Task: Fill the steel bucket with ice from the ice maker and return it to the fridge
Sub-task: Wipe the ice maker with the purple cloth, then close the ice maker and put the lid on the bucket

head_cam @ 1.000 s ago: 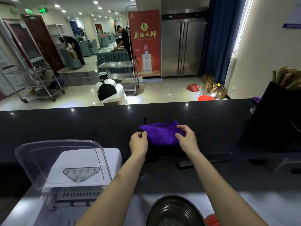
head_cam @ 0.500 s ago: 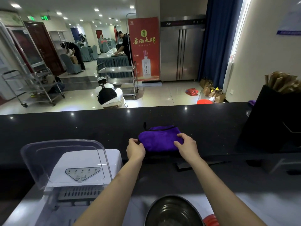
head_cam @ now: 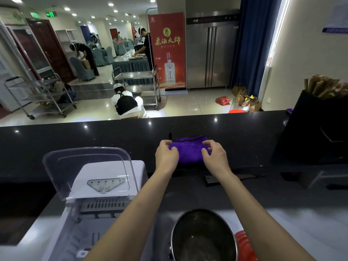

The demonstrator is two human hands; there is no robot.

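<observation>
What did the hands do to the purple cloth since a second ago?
Both hands slid onto the purple cloth from its near corners: the left hand and right hand now rest on it with fingers curled, and it looks flatter. The cloth stayed on the black counter; the steel bucket and ice maker did not move.

A long dark speckled desk crossed the middle of the frame. Beyond it lay a glossy pale tiled floor that mirrored the recessed ceiling lights. At upper centre stood a red banner beside a tall steel cabinet, with a blue curtain to its right against a cream wall. Two steel trolleys stood on the floor at left and centre, and a dark red door showed at upper left.
</observation>
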